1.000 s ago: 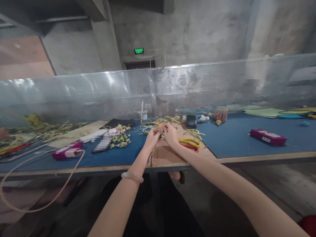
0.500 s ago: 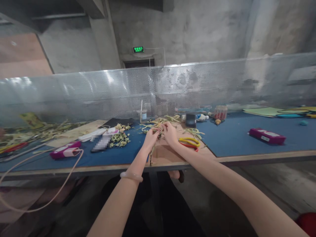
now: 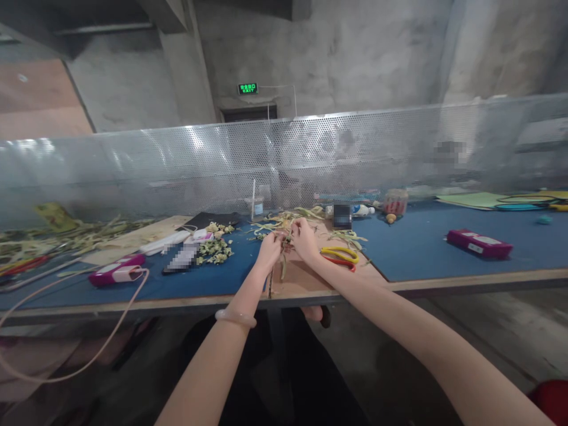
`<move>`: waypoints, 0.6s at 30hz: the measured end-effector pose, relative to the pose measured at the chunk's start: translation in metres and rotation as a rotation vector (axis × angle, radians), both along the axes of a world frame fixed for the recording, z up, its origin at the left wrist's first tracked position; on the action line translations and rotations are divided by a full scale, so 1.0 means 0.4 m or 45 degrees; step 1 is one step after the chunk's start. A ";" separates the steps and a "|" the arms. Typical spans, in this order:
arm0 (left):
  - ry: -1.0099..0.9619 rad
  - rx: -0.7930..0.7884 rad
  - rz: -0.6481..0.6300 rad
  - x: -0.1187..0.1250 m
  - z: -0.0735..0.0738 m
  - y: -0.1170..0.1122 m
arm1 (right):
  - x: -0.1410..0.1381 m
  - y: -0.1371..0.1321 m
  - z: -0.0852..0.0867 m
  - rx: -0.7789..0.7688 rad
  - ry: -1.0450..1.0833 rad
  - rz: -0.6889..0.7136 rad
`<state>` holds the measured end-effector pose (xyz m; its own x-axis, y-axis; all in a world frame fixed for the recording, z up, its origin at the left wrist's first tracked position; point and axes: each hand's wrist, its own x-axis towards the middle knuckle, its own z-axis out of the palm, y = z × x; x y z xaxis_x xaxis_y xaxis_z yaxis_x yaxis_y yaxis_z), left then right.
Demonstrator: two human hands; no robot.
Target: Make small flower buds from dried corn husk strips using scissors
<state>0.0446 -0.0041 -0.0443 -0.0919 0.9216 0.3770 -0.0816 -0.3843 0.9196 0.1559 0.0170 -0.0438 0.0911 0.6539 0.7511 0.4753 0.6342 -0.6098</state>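
My left hand [image 3: 268, 251] and my right hand [image 3: 305, 241] meet over a brown board [image 3: 310, 283], fingers pinched together. Between them they grip a pale green plant strip [image 3: 283, 270], whose end dangles below the fingertips. Exactly which part each hand grips is hidden by the fingers. More loose plant strips [image 3: 313, 212] lie just beyond my hands. To the right of my right hand, scissors with yellow and red handles [image 3: 341, 254] rest on the board, partly behind my forearm.
Small knotted plant pieces [image 3: 217, 251] are heaped left of my hands, beside a phone [image 3: 181, 258]. A purple box with a cable [image 3: 116, 271] sits at left, another purple box [image 3: 479, 244] at right. A lidded cup with a straw [image 3: 256, 207] and a jar [image 3: 396, 202] stand by the perforated metal screen [image 3: 213, 160].
The dangling end of the plant strip has swung slightly to the right and shows more plainly. My fingers have shifted a little; both hands stay in the same place.
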 end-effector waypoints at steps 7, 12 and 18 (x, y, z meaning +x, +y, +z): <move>-0.156 -0.037 -0.338 0.004 0.011 -0.007 | 0.001 -0.008 0.005 0.009 0.036 0.074; -0.250 -0.116 -0.466 -0.003 0.023 -0.017 | 0.007 -0.021 0.022 0.006 -0.013 0.177; -0.277 -0.263 -0.573 -0.013 0.027 -0.036 | 0.017 -0.014 0.034 -0.024 -0.106 0.195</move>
<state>0.0394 -0.0186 -0.0334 0.2734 0.9409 0.2000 -0.3937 -0.0803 0.9157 0.1626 0.0115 -0.0301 -0.0726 0.6694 0.7394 0.4232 0.6919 -0.5849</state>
